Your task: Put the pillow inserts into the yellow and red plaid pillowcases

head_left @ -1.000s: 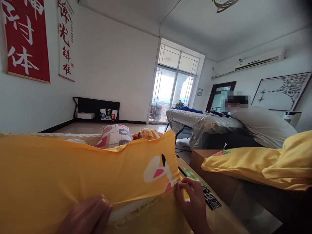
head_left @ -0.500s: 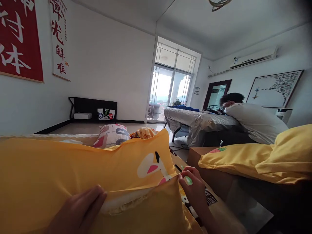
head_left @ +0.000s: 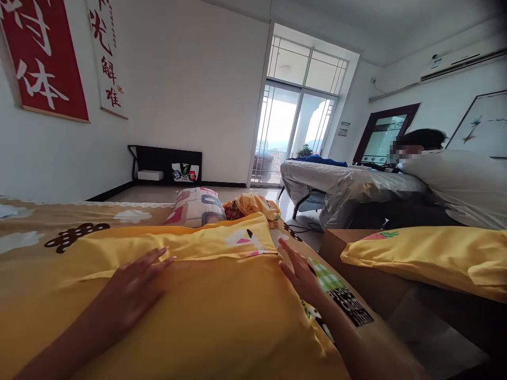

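Note:
A yellow pillow in a rabbit-print case (head_left: 214,295) lies flat on the bed in front of me. My left hand (head_left: 132,287) rests palm down on its top, fingers spread, near the case's folded edge. My right hand (head_left: 299,269) lies flat and open against the pillow's right edge, fingers pointing away from me. Neither hand grips anything.
The bed sheet (head_left: 47,221) is tan with cloud prints. A patterned cushion (head_left: 196,206) and bunched yellow cloth (head_left: 253,206) lie at the far end. Another yellow pillow (head_left: 428,256) rests on a cardboard box (head_left: 336,245) at the right. A seated person (head_left: 455,182) leans on a foil-covered table (head_left: 348,187).
The pillow was held up with both hands at its open end, the right hand pinching the case. It now lies flat, and both hands rest open on it. The view tipped downward.

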`<action>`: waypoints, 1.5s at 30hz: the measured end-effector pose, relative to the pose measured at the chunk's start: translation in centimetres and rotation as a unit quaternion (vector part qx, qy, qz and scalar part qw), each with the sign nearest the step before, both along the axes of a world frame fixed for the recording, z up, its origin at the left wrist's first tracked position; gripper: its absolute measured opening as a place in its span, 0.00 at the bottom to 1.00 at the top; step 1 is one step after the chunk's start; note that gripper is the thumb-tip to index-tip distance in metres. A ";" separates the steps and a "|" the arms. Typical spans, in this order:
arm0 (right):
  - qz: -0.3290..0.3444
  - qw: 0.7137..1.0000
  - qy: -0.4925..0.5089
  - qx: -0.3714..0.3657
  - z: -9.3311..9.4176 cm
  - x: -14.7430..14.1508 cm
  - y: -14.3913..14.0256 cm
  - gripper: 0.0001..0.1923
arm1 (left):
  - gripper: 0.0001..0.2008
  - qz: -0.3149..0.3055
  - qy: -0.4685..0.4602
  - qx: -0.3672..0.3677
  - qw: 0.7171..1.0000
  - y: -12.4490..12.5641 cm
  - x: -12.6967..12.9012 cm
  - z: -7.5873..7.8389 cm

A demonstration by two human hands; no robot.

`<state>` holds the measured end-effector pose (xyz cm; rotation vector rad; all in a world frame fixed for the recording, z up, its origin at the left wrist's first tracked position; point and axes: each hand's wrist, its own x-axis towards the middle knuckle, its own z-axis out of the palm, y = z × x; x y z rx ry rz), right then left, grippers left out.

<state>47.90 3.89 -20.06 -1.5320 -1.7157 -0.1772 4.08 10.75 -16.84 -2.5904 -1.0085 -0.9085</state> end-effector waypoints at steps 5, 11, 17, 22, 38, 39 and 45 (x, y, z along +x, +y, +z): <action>0.049 0.986 0.006 -0.162 -1.8 -0.4 2.0 0.29 | 0.26 0.074 0.027 -0.200 0.977 2.5 -4.5 -2.7; -0.044 0.985 -0.036 -0.163 1.7 0.0 4.0 0.23 | 0.26 0.117 -0.019 -0.240 0.963 1.8 -3.9 2.4; -0.088 0.982 -0.083 -0.148 1.5 -2.1 6.9 0.20 | 0.31 0.139 0.016 -0.189 0.972 4.3 -3.5 2.2; -0.116 0.978 -0.094 -0.149 0.0 0.0 6.2 0.13 | 0.30 0.183 -0.056 -0.259 0.947 7.2 -10.2 -3.6; -0.047 0.977 -0.187 -0.093 0.9 -1.5 5.9 0.15 | 0.33 0.159 -0.172 -0.248 0.940 8.1 -12.1 -5.8; -0.036 0.978 -0.181 -0.097 1.0 -1.5 6.0 0.15 | 0.33 0.170 -0.176 -0.232 0.941 7.8 -11.9 -5.5; -0.028 0.987 -0.106 -0.118 0.9 -0.1 7.2 0.15 | 0.30 0.181 -0.169 -0.192 0.949 6.5 -10.9 -4.0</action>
